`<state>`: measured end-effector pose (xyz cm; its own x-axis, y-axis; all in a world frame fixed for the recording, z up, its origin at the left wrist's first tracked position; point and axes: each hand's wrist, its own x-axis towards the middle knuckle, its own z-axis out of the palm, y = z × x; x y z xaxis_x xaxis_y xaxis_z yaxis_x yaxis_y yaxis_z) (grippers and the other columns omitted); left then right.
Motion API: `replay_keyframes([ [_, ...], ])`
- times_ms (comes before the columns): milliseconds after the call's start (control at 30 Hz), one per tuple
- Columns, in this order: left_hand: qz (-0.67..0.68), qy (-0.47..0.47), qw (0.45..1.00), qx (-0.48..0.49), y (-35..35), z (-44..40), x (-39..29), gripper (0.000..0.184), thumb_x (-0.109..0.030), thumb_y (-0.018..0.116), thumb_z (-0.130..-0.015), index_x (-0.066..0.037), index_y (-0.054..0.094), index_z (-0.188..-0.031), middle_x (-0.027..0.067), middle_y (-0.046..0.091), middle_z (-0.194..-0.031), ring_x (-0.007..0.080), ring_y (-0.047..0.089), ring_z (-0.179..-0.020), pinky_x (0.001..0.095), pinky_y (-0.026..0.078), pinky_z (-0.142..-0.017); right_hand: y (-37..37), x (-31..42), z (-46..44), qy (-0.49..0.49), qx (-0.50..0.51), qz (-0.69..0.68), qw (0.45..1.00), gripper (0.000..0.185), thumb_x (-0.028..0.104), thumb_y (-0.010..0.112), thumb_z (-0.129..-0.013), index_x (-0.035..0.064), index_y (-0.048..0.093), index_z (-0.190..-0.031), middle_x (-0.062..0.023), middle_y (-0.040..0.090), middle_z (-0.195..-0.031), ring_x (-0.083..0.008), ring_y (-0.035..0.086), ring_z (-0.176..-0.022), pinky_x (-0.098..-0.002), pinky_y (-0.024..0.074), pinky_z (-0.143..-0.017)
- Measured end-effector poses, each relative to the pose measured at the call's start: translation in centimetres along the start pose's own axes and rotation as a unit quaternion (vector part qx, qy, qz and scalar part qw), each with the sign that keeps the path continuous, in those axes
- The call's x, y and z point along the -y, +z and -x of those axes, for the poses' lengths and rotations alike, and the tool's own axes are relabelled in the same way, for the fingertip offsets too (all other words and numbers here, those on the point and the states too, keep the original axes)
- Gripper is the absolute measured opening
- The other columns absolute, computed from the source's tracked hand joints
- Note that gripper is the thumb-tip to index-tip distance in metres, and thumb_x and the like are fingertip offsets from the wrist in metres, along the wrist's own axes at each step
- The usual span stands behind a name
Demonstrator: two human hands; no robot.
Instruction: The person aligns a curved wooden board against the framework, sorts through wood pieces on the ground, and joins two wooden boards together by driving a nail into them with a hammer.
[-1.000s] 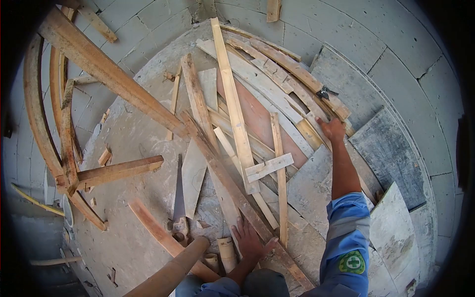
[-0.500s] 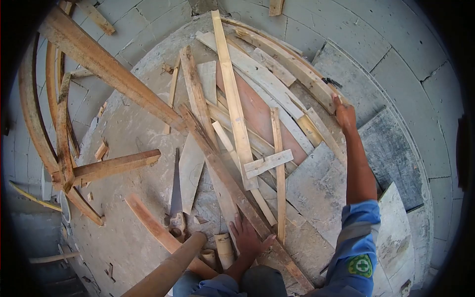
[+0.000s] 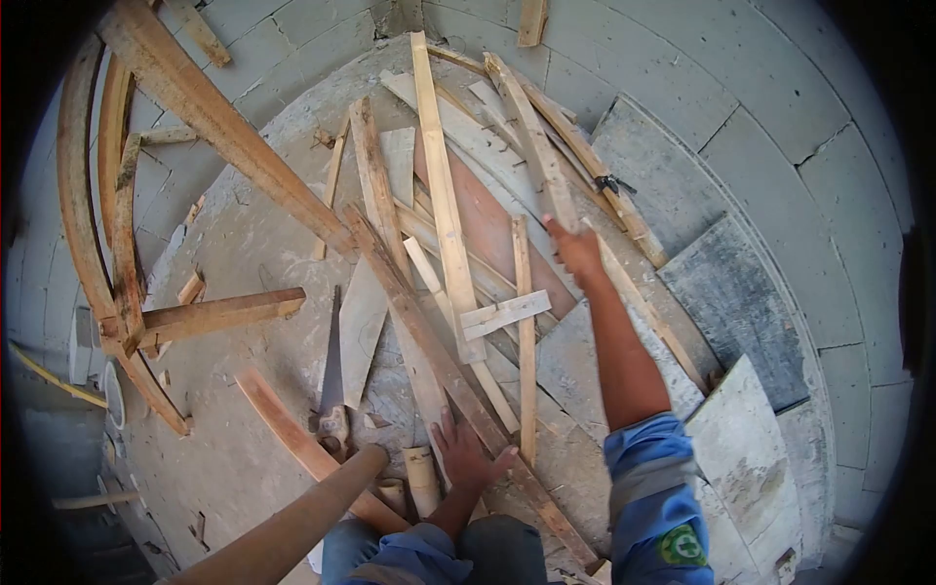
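Observation:
My right hand point(image 3: 577, 255) is closed round the near end of a rough wooden plank point(image 3: 529, 132), which points away toward the wall. My left hand point(image 3: 466, 462) lies with spread fingers on the boards near my knees. Its thumb touches a long brown timber point(image 3: 419, 317), and its fingertips rest on a paler board point(image 3: 414, 366) beside it. Between the hands are a narrow batten point(image 3: 521, 253) and a short whitish piece point(image 3: 506, 314) lying across it. A long light board point(image 3: 441, 166) stretches away to the left of the held plank.
A handsaw point(image 3: 332, 375) lies left of my left hand, near a round wooden pole point(image 3: 292, 522) and bamboo-like stubs point(image 3: 421, 481). A curved timber frame point(image 3: 122, 312) stands at left, with a thick beam point(image 3: 224, 132) slanting across. Grey slabs point(image 3: 736, 302) lie at right by the block wall.
My right hand has moved left and inward, bringing the plank away from the pile's right side; another timber now shows there. My left hand stays on the boards. The view has shifted slightly.

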<state>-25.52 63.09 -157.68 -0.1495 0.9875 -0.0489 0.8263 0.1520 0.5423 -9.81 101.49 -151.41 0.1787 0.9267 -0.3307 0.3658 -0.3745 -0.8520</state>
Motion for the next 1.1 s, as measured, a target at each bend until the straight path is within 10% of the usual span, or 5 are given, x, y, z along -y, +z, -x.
replay_keyframes([
  [67,-0.006,0.004,1.000,-0.003,0.4,0.2,0.2,0.101,-0.065,0.073,-0.075,0.012,0.045,-0.133,0.0390,0.031,-0.152,0.0501,0.015,-0.151,0.0684,0.004,-0.119,2.5,-3.7,-1.0,-0.180,-0.076,-0.011,0.981,0.058,0.049,0.080,-0.084,-0.0006,0.065,-0.110,-0.0113,0.065,-0.084,-0.0158,0.064,-0.065,-0.0312,0.0435,-0.046],
  [267,0.003,0.013,1.000,-0.017,0.1,0.2,0.3,0.096,-0.064,0.073,-0.076,0.011,0.047,-0.129,0.0395,0.035,-0.149,0.0500,0.017,-0.151,0.0680,0.005,-0.119,-3.2,3.0,10.8,0.091,0.138,-0.298,0.940,0.033,0.034,0.073,-0.088,0.0039,0.067,-0.100,-0.0039,0.059,-0.066,-0.0109,0.050,-0.047,-0.0297,0.0405,-0.045],
  [467,0.003,0.010,0.999,-0.035,-0.1,-0.1,0.0,0.093,-0.063,0.075,-0.073,0.010,0.050,-0.126,0.0384,0.036,-0.148,0.0490,0.019,-0.150,0.0666,0.006,-0.120,-2.0,-7.1,25.5,-0.100,0.047,0.137,0.984,0.064,0.030,0.073,-0.091,-0.0024,0.050,-0.141,-0.0290,0.070,-0.114,-0.0424,0.070,-0.105,-0.0449,0.0546,-0.093],
  [967,0.019,-0.003,1.000,-0.021,0.0,0.1,0.2,0.089,-0.063,0.075,-0.073,0.007,0.052,-0.123,0.0407,0.033,-0.149,0.0501,0.019,-0.149,0.0654,0.006,-0.121,-5.5,-11.1,22.8,-0.089,0.138,0.244,0.956,0.077,0.054,0.072,-0.087,0.0026,0.054,-0.142,-0.0274,0.071,-0.112,-0.0408,0.069,-0.107,-0.0439,0.0534,-0.095],
  [1100,0.008,-0.009,1.000,-0.014,0.3,0.1,0.4,0.089,-0.064,0.074,-0.074,0.007,0.053,-0.122,0.0394,0.033,-0.149,0.0485,0.015,-0.151,0.0667,0.005,-0.120,-9.4,-10.7,11.0,-0.127,-0.225,0.163,0.952,0.066,0.054,0.069,-0.092,-0.0023,0.063,-0.127,-0.0169,0.070,-0.081,-0.0313,0.063,-0.069,-0.0416,0.0513,-0.070],
])
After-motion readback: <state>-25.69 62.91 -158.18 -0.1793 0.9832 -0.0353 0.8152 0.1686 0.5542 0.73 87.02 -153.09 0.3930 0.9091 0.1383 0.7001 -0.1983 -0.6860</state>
